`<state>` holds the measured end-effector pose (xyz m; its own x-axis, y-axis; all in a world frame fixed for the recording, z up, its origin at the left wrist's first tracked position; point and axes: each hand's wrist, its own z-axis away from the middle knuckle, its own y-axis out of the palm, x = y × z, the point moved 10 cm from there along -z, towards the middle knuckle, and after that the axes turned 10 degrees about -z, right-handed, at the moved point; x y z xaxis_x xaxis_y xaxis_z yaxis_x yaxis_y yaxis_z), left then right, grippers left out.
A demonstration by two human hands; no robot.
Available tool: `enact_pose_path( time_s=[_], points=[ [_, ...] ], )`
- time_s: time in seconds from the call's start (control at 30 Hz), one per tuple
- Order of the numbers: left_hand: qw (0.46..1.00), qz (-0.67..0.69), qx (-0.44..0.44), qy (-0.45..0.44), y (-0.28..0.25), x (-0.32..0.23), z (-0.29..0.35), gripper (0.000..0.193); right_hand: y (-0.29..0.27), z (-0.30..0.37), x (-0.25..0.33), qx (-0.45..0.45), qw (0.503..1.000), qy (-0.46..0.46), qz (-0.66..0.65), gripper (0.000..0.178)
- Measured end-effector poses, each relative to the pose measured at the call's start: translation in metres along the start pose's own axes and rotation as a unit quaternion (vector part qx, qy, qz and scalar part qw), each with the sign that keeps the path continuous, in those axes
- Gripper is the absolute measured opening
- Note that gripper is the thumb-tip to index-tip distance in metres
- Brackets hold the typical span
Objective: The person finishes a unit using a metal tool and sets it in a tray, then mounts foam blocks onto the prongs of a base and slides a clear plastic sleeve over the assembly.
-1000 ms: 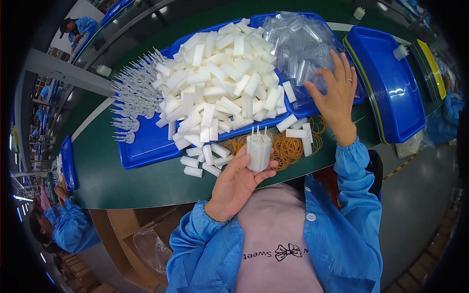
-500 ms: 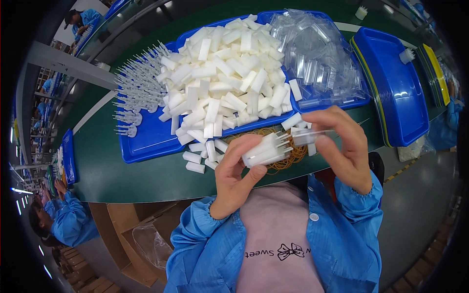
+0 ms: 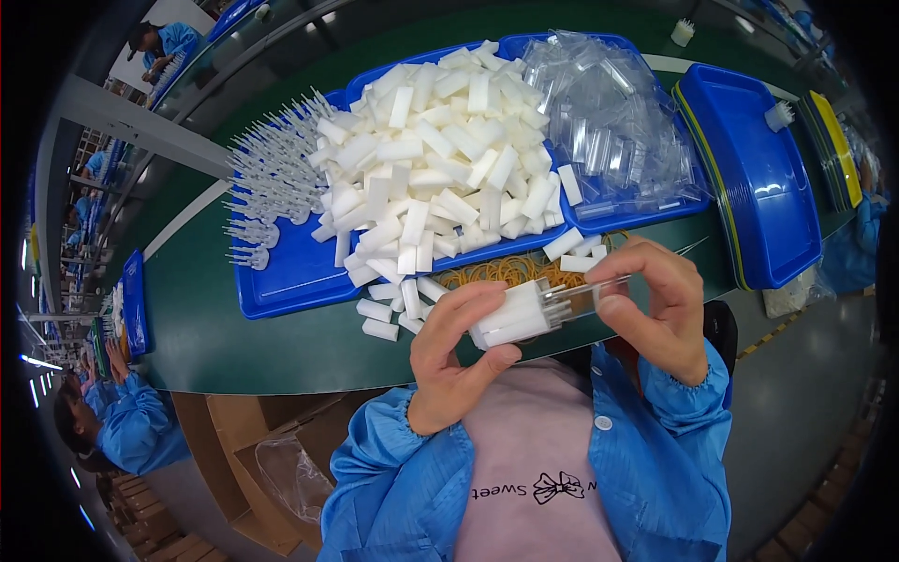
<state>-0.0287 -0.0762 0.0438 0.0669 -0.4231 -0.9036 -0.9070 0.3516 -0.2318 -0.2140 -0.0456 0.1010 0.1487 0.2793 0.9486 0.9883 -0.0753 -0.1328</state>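
Note:
My left hand is closed around a bundle of white foam blocks with thin rods sticking out of its right end. In the fingers of my right hand is a clear plastic sleeve, which lies against the rod tips; how far it reaches over them is hard to tell. Beyond my hands rises a heap of white foam blocks in a blue tray. To its left stand several white pronged pieces. Clear plastic sleeves fill the tray on the right.
Tan rubber bands and loose foam blocks lie on the green table near my hands. A stack of blue trays stands at right. Below the table's edge is a cardboard box. Other people in blue work at left.
The clear sleeve has come down onto the rod ends of the bundle, where before it was held apart and tilted. Both hands have shifted slightly, and the view has moved a little.

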Motion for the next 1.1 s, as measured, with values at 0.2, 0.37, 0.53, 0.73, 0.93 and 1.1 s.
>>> enact_pose_path(
  time_s=[0.2, 0.37, 0.53, 0.73, 0.93, 1.1],
  points=[
    [1.000, 0.025, 0.004, -0.001, -0.001, -0.003, -0.001, 0.048, -0.005, -0.001, 0.001, -0.015, 1.000, -0.001, -0.001, 0.018],
    [0.999, 0.048, 0.002, -0.007, -0.002, -0.003, -0.001, 0.048, -0.016, 0.003, -0.004, -0.061, 0.996, 0.011, -0.064, 0.018],
    [0.999, 0.036, 0.004, 0.008, -0.001, -0.006, -0.003, 0.047, 0.001, -0.001, -0.005, 0.007, 0.999, 0.020, -0.046, 0.018],
    [1.000, -0.013, -0.005, 0.024, -0.004, -0.012, -0.004, 0.048, 0.008, 0.000, -0.003, 0.015, 1.000, 0.008, -0.014, 0.021],
    [0.996, -0.061, -0.002, 0.070, -0.008, -0.022, -0.003, 0.042, 0.012, 0.005, -0.002, 0.002, 1.000, -0.016, -0.015, 0.026],
    [0.993, -0.050, 0.008, 0.106, -0.009, -0.034, -0.004, 0.041, 0.014, 0.007, 0.005, 0.006, 0.998, -0.051, -0.027, 0.027]
  ],
)
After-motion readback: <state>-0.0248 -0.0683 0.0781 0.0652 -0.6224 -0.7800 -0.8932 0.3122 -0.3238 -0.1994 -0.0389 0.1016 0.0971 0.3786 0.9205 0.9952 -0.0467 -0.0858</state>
